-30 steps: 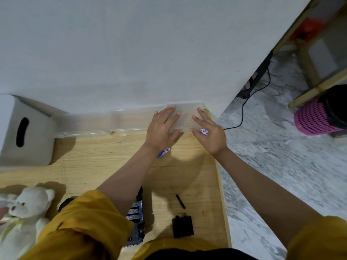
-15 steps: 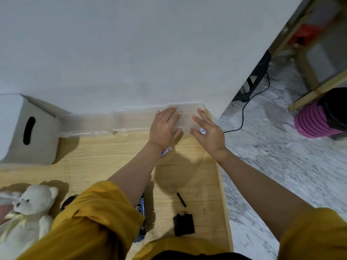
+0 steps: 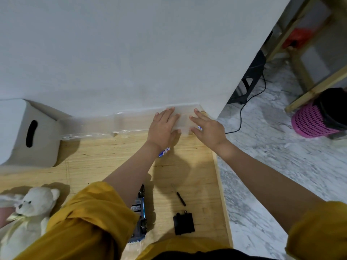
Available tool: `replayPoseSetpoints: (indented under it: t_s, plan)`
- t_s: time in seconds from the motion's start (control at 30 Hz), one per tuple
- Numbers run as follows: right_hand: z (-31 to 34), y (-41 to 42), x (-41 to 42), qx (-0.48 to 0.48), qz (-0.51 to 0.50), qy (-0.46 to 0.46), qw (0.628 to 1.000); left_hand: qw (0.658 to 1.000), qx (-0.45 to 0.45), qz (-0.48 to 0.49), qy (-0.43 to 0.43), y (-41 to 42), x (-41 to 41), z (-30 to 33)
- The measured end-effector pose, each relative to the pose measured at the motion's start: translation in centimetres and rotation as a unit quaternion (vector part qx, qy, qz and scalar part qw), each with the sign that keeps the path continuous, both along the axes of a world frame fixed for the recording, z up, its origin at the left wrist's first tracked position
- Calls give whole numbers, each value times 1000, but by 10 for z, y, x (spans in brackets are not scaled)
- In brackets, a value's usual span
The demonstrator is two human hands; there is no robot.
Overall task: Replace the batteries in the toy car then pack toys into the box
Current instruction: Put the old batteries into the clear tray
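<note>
A clear plastic box (image 3: pixel 93 126) lies along the wall at the back of the wooden table. My left hand (image 3: pixel 163 126) lies flat on its right end with straight fingers. My right hand (image 3: pixel 209 128) rests beside it on the same end, and its thumb pinches a blue-and-white battery (image 3: pixel 199 127) against the forefinger. A second battery (image 3: pixel 164 152) lies on the table under my left wrist. The toy car (image 3: pixel 140 212) lies near the front edge, partly hidden by my left sleeve, with its battery bay up. Right of it are a black battery cover (image 3: pixel 184 223) and a small black screwdriver (image 3: pixel 181 198).
A white box with a handle slot (image 3: pixel 28 132) stands at the far left against the wall. A white teddy bear (image 3: pixel 28 212) lies at the front left. The table's right edge (image 3: pixel 220 184) drops to a marble floor with a cable and a pink basket (image 3: pixel 315 121).
Both hands stay on the right end of the clear box, shifting only slightly. The battery under my left wrist has not moved.
</note>
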State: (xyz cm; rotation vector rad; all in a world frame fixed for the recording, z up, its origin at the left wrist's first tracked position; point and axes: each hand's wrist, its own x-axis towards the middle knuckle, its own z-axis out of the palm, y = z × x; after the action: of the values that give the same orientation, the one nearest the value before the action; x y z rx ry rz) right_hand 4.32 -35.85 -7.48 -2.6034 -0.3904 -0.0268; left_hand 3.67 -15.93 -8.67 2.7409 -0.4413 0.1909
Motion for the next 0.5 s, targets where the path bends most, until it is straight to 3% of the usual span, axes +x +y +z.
replayPoseSetpoints:
  t_s: [0.2, 0.5]
  plan:
    - [7, 1, 2, 13, 1, -18, 1000, 1000, 16, 20, 14, -1, 4, 8]
    - [39, 7, 17, 148, -83, -24, 985, 990, -7, 37, -138, 2, 2, 10]
